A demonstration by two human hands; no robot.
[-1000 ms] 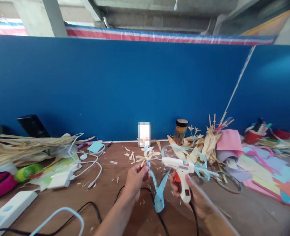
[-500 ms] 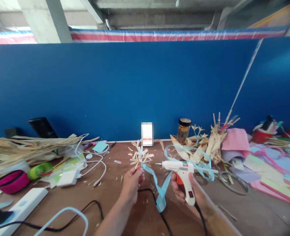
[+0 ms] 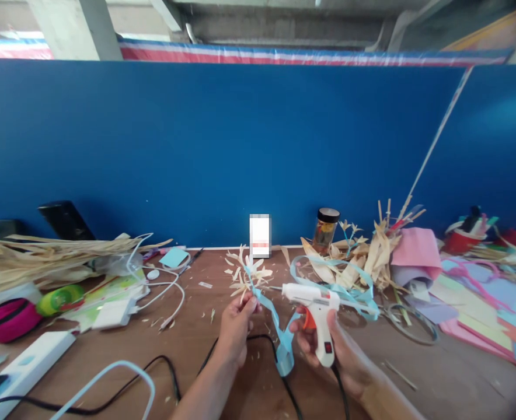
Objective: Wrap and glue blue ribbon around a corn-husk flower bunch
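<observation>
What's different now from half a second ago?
The glue gun in the right hand has moved slightly left, bringing its nozzle closer to the pale petalled piece. Nothing was newly grasped or let go: the left hand still pinches that piece. The lidded jar and pink paper stayed put.

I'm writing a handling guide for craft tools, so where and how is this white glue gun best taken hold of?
By its handle, likely best from the near right, where the right grip holds the glue gun. The handle hangs down from the body, with the orange trigger on its left side; the narrow nozzle points left, away from that approach.
</observation>
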